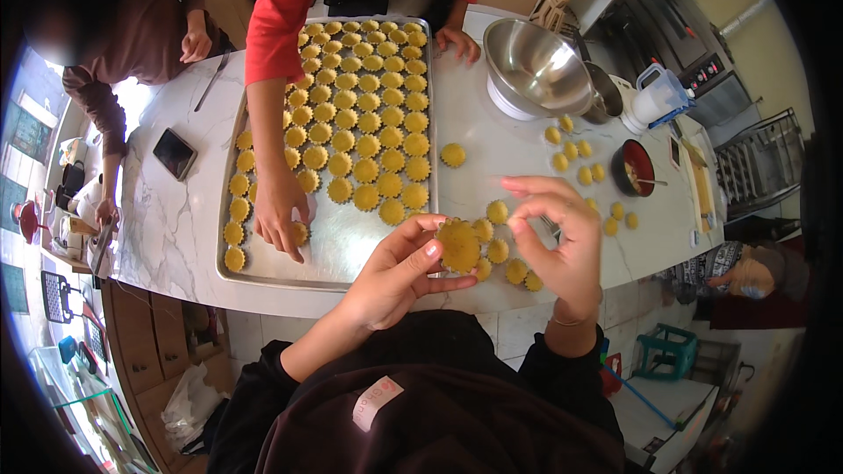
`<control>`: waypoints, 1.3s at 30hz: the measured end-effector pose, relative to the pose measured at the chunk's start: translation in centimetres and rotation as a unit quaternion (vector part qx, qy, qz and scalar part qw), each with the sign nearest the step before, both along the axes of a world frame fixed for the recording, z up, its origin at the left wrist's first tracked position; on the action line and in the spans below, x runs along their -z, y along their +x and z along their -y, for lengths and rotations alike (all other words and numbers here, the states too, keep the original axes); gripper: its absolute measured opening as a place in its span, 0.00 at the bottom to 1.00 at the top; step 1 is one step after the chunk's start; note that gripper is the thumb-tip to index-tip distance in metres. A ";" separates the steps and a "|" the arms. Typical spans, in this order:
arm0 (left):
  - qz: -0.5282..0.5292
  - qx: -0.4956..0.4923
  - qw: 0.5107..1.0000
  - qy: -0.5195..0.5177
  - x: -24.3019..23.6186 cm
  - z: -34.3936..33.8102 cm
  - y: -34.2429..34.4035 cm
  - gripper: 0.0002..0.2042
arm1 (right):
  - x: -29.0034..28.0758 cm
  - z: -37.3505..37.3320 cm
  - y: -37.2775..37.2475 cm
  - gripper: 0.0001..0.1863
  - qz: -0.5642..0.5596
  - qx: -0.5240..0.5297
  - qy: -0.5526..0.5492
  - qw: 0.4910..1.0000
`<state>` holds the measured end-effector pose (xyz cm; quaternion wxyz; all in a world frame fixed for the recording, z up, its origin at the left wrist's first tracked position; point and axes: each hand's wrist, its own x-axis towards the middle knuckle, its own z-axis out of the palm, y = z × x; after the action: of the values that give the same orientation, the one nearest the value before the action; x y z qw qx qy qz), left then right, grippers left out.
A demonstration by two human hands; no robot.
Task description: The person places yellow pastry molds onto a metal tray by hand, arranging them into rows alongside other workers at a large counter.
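Evidently, the left hand [392, 272] is pinching a fluted yellow tart shell [458, 246] beside the baking tray [351, 254]; the right hand [564, 237] is curving loosely nearby, whether holding anything, I cannot tell. Gentle pressing is probably preventing cracks.

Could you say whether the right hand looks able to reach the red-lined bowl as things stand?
Probably yes: the right hand is apart from the tart shell in the left hand, and only loose shells seem to separate it from the bowl.

The pastry shell [458, 246] looks matt (the metal bowl [536, 70], glossy).
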<state>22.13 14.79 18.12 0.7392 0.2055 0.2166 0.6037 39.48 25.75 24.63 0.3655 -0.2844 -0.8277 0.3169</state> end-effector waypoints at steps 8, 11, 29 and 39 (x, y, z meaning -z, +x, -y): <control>0.043 -0.002 0.999 -0.029 0.1 -0.5 -1.0 0.14 | 1.6 3.3 29.2 0.13 -0.336 0.143 -0.030 0.930; -0.004 -0.004 1.000 -0.022 1.0 -0.4 -1.6 0.15 | 9.1 5.2 37.2 0.23 0.115 0.585 -0.459 0.658; -0.463 -0.160 0.857 -0.162 12.2 4.0 -7.8 0.18 | 14.2 3.9 30.1 0.36 0.234 0.441 -0.507 0.702; -0.711 -0.298 0.631 -0.086 10.3 6.0 -7.5 0.24 | 10.8 0.0 10.5 0.25 0.183 0.196 -0.090 0.959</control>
<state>14.67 8.77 7.81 0.1497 0.4310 0.7753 0.4367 50.01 25.79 13.88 0.2356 -0.5258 -0.7766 0.2548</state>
